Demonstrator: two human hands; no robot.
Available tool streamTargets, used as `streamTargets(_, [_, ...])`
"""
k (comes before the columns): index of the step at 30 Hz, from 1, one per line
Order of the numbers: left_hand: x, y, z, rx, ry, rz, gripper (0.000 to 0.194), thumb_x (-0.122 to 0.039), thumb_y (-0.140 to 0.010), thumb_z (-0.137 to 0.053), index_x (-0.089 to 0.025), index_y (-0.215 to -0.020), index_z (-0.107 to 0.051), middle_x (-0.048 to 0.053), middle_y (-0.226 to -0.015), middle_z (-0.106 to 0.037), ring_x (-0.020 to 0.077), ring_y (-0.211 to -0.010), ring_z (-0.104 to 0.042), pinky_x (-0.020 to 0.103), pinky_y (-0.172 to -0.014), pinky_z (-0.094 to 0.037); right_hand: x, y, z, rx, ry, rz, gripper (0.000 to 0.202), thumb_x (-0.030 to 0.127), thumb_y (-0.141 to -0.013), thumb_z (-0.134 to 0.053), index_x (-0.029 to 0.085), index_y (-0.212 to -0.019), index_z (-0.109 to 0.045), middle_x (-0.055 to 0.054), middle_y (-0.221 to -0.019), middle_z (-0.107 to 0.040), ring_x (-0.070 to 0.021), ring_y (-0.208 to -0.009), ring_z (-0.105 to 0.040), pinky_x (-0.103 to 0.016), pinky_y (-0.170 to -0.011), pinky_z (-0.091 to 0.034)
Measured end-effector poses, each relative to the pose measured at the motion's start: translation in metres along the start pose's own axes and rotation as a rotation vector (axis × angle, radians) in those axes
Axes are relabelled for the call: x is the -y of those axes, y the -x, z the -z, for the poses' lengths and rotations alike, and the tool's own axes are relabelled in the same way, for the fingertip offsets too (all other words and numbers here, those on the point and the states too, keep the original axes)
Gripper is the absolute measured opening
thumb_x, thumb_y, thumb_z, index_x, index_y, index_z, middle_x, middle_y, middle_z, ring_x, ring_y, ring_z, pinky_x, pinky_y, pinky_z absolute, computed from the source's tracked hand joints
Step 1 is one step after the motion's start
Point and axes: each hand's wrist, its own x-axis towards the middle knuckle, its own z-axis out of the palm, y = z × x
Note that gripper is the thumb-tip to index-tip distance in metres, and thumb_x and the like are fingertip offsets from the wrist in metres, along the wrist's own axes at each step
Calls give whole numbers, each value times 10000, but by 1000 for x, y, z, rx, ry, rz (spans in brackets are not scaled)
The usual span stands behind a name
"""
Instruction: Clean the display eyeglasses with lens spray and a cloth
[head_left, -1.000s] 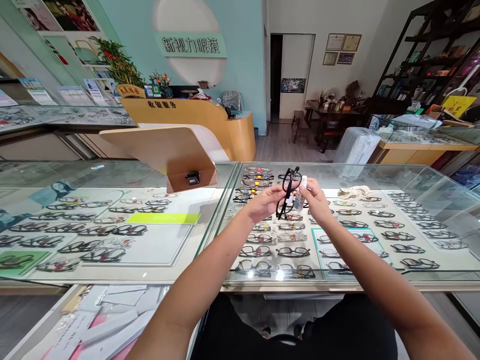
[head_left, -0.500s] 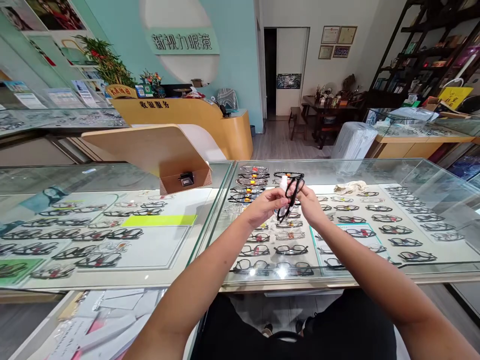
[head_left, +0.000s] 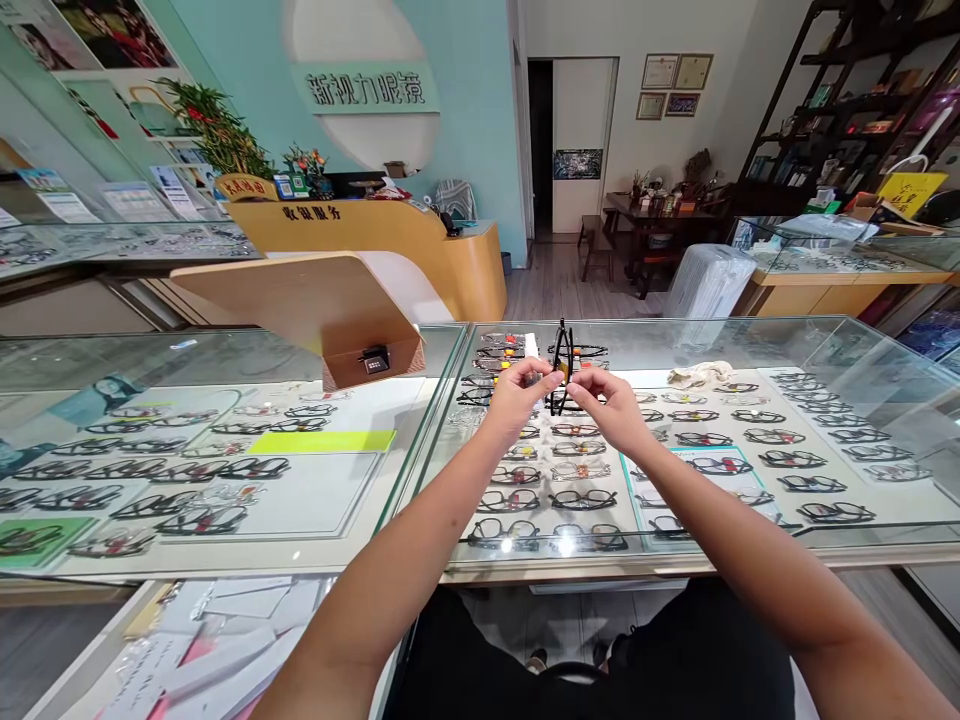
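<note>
A pair of black-framed eyeglasses (head_left: 564, 348) is held upright over the glass counter, seen nearly edge-on. My left hand (head_left: 519, 398) pinches it between thumb and finger from the left. A small white bottle-like object (head_left: 531, 344) sticks up behind the fingers of that hand, apparently held in it; its lower part is hidden. From the other side, my right hand (head_left: 613, 408) has thumb and fingertips at the lower part of the eyeglasses, closed on it. Beneath both hands, rows of display eyeglasses (head_left: 583, 499) lie inside the case.
A crumpled pale cloth (head_left: 701, 375) lies on the glass to the right. An upright wooden board with a ledge (head_left: 373, 372) stands at the left, bearing a small black device. Below left, an open drawer (head_left: 90, 640) holds papers. Behind is a wooden cashier desk (head_left: 480, 265).
The eyeglasses have turned from a slant to upright and moved slightly left. My left hand and the white object have shifted left; my right hand's fingers have moved lower on the frame.
</note>
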Motion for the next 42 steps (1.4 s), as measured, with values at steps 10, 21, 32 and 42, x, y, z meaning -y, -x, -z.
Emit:
streamTargets(10, [0, -2, 4, 44, -138, -63, 506, -616, -678, -983, -208, -782, -701, 10, -932, -654, 171, -828, -489, 315, -836, -399, 2, -1, 2, -7, 5, 3, 518, 750, -918, -755, 241, -867, -670, 0, -767, -608, -172, -715, -503, -340, -681, -425])
streamTargets(21, [-5, 0, 5, 87, -226, -153, 453, -564, -720, -987, -206, -864, -750, 57, -1047, -664, 226, -992, -608, 342, -927, -432, 3, -3, 7, -43, -1, 25, 512, 729, -930, -753, 230, -852, -667, -11, -801, -628, -169, -719, -503, -338, -687, -424])
streamTargets(32, [0, -2, 7, 31, -282, -216, 406, -568, -760, -953, -220, -857, -767, 51, -1010, -683, 240, -1007, -623, 372, -987, -444, 3, -4, 8, -103, 59, 32, 496, 723, -949, -729, 240, -854, -671, -10, -787, -628, -175, -717, -515, -344, -682, -437])
streamTargets(42, [0, -3, 10, 9, -372, -215, 252, -471, -823, -863, -241, -826, -762, 39, -927, -678, 263, -1008, -594, 398, -1002, -425, -2, -18, 44, -481, 314, 127, 250, 478, -1080, -615, 237, -1114, -674, -54, -928, -789, -214, -792, -679, -370, -730, -452])
